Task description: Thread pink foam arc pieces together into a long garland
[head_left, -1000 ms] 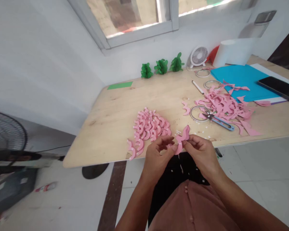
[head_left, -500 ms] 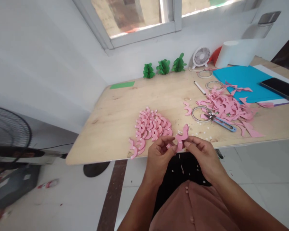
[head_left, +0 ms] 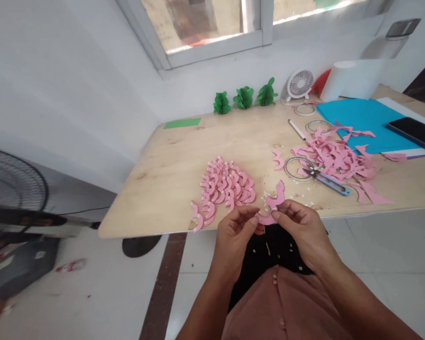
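Above the table's front edge, a pink wavy paper cutout point(head_left: 266, 219) spans the gap between my hands. My left hand point(head_left: 236, 233) pinches its left end between thumb and fingertips. My right hand point(head_left: 301, 229) grips it on the right, thumb on top. Another curved pink section point(head_left: 276, 194) shows just beyond the right fingertips; whether it belongs to the same piece I cannot tell. Left of my hands lies a heap of similar pink cutouts point(head_left: 223, 184), with small white patches on many. Tiny white bits are scattered near the right fingers.
Blue-handled snips point(head_left: 331, 183) lie by a tape ring point(head_left: 299, 168) and a pile of pink scraps point(head_left: 335, 153). Farther back are a marker point(head_left: 296, 130), blue sheets point(head_left: 366, 118), a phone point(head_left: 416, 132), a small white fan point(head_left: 300, 85) and three green paper shapes point(head_left: 244, 97).
The pink cutout has turned from pointing toward me to lying crosswise between my hands. My right hand has shifted slightly right. The view has tilted a little.
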Demonstrator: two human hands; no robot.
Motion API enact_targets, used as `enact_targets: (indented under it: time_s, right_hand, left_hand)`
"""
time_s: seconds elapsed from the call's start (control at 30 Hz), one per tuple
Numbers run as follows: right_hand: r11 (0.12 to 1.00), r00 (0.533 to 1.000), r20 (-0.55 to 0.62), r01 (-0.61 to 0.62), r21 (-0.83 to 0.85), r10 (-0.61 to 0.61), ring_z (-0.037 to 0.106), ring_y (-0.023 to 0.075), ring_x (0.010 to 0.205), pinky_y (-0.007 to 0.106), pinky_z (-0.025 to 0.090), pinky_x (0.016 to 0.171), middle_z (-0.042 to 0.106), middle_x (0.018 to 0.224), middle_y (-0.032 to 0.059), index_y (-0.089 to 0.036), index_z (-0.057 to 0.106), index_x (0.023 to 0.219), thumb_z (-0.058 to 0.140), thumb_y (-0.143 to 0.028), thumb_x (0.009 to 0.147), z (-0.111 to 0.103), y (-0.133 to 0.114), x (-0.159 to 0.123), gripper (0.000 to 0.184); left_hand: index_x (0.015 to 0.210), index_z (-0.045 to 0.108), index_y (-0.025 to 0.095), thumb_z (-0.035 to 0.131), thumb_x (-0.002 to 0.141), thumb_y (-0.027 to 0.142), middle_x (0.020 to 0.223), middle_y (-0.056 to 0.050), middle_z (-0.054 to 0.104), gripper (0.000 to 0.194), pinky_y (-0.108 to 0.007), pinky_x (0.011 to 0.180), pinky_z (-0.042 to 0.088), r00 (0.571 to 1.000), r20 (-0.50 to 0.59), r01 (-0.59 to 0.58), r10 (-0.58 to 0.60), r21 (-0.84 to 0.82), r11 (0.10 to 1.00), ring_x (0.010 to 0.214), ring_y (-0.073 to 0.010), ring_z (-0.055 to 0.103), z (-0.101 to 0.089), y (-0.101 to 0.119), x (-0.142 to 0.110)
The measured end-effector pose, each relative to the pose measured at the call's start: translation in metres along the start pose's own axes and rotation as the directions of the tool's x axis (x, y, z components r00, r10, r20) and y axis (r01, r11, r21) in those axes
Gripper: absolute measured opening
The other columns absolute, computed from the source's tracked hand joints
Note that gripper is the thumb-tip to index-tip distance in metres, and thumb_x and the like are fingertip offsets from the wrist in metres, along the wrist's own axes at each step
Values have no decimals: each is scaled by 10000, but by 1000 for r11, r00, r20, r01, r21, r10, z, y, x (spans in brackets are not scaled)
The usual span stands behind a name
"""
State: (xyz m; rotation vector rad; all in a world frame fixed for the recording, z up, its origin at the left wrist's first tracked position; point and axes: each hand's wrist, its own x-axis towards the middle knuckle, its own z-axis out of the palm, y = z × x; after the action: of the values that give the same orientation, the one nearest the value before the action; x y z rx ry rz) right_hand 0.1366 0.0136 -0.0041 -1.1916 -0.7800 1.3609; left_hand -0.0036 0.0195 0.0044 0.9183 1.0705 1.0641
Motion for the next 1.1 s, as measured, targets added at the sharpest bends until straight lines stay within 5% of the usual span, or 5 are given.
enact_targets:
  time_s: [0.17, 0.3, 0.6, 0.83, 1.1]
  right_hand:
    - [984, 992, 106, -90, 155, 74, 572, 134, 685, 240, 438, 668, 656, 714, -3, -200, 659, 779, 671, -345, 759, 1, -3, -4, 147]
    - [991, 991, 121, -77, 113, 63, 558, 123, 712, 222, 430, 689, 647, 732, -6, -193, 659, 758, 678, -312, 760, 2, -2, -6, 121]
    - [972, 980, 130, -168, 162, 148, 535, 124, 616, 239, 411, 619, 620, 663, 0, -173, 639, 717, 702, -319, 718, -2, -2, -5, 159]
    - [950, 967, 158, -232, 211, 201, 511, 123, 595, 238, 392, 595, 596, 646, 0, -164, 641, 707, 715, -316, 701, -1, -7, -6, 169]
    - [944, 959, 255, -192, 267, 123, 508, 114, 641, 232, 405, 638, 594, 683, 4, -169, 681, 775, 665, -282, 773, -3, -5, -5, 114]
  left_hand:
    - [874, 647, 152, 650, 748, 224, 739, -13, 642, 144, -234, 625, 508, 998, -43, 35, -41, -120, 992, 636, -107, 604, 4, -2, -1]
    - [875, 641, 151, 645, 756, 218, 750, -15, 640, 136, -230, 629, 506, 997, -48, 45, -54, -171, 984, 649, -105, 604, 8, -5, -2]
    - [992, 646, 178, 703, 703, 161, 843, -33, 670, 295, -234, 694, 506, 978, 206, 27, -6, -102, 994, 727, -114, 606, 3, 1, -7]
    - [871, 665, 160, 703, 708, 183, 806, -31, 673, 169, -236, 682, 501, 985, 173, 4, 8, -70, 998, 719, -123, 610, 5, 1, -7]
    - [907, 659, 181, 672, 740, 163, 802, -18, 686, 169, -202, 674, 501, 992, 115, -39, 56, -144, 989, 683, -92, 608, 6, -2, -6]
